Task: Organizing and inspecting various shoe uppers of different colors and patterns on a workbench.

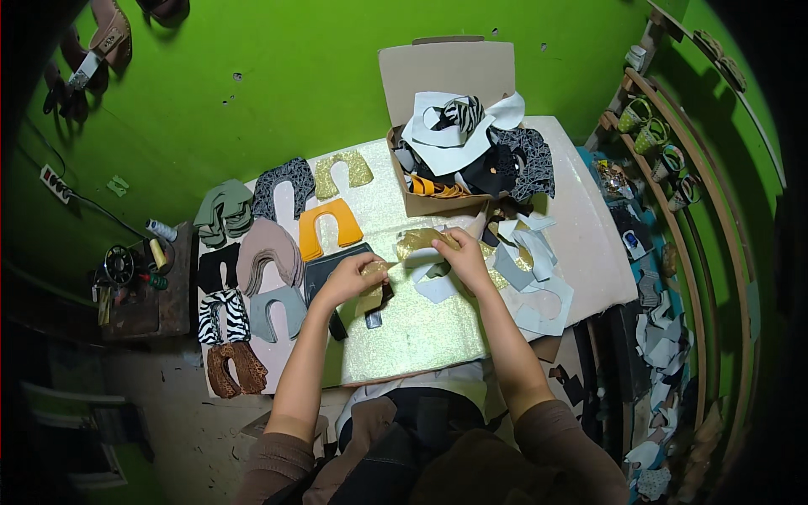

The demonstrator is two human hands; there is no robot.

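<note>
Brown sleeves [555, 429] nearest camera | left hand [343, 280] grasping gold piece [370, 299], right hand [465, 259] pinching gold strip [415, 241], both over table [412, 341] | risk: loose right pinch could drop strip among pale scraps [512, 268]

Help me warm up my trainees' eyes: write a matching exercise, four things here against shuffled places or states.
1. Right hand
2. Box
3. Leopard stack
4. Green stack

A. near left corner of the table
B. just beyond the black stack
C. holding a gold piece
D. standing open

Pairs: 1-C, 2-D, 3-A, 4-B
</note>
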